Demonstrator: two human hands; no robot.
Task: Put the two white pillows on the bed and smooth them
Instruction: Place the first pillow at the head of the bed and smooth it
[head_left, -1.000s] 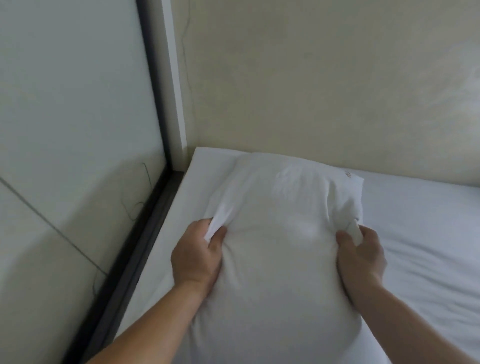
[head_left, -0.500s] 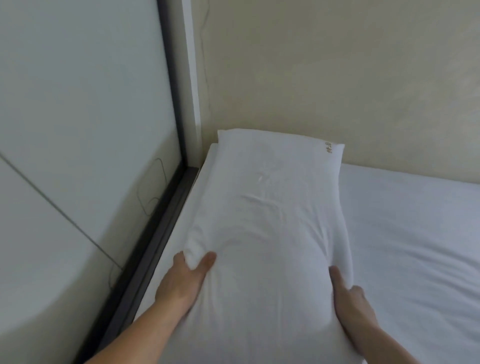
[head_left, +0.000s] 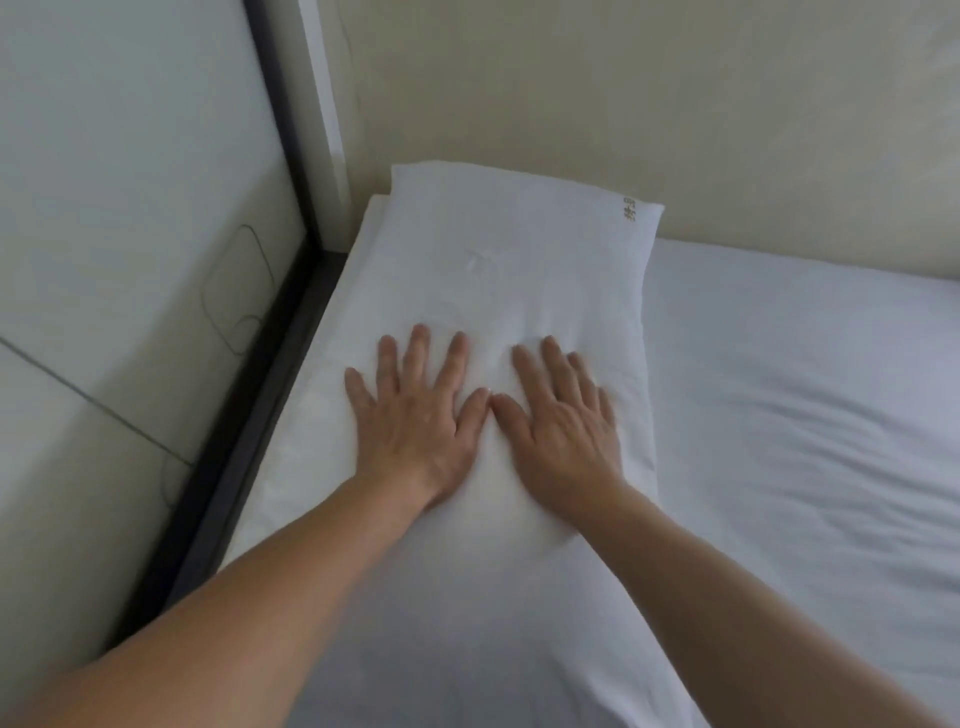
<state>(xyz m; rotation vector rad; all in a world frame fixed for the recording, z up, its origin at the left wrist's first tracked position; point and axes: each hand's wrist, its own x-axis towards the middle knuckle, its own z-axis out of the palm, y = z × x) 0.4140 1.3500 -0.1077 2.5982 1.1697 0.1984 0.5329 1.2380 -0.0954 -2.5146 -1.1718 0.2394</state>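
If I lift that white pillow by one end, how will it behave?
Probably floppy: the white pillow dents under the left hand and right hand. Likely light for its bulk. Unlikely to slide on the bed sheet.

Single head-worn wide-angle view, looking forward and down from above near end of bed (head_left: 810, 395). Faces room corner: wall (head_left: 597, 104) ahead, panel (head_left: 119, 171) at left. Close range; forearms enter from bottom edge. No second view, no overlap.
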